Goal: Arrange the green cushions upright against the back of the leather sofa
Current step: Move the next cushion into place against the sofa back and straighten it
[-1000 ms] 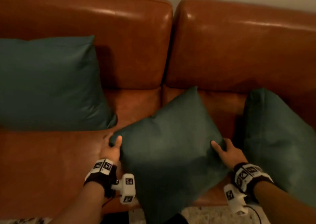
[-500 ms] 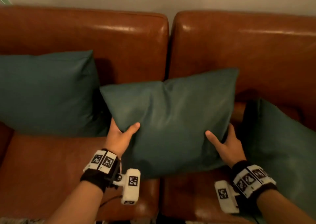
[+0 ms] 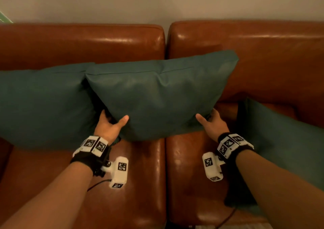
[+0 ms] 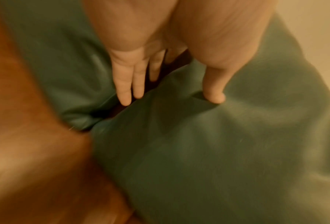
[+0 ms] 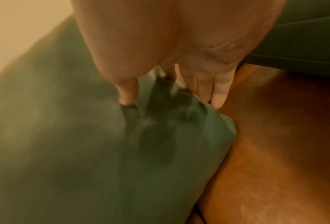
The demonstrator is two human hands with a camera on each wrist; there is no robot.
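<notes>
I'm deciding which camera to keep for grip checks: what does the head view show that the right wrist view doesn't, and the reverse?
Only the head view shows all three cushions: the left cushion upright against the sofa back, the right cushion lying lower, and the left hand.

Only the right wrist view shows the fabric bunched between thumb and fingers.

Both show the right hand gripping the middle cushion at its lower corner, above the brown seat.
</notes>
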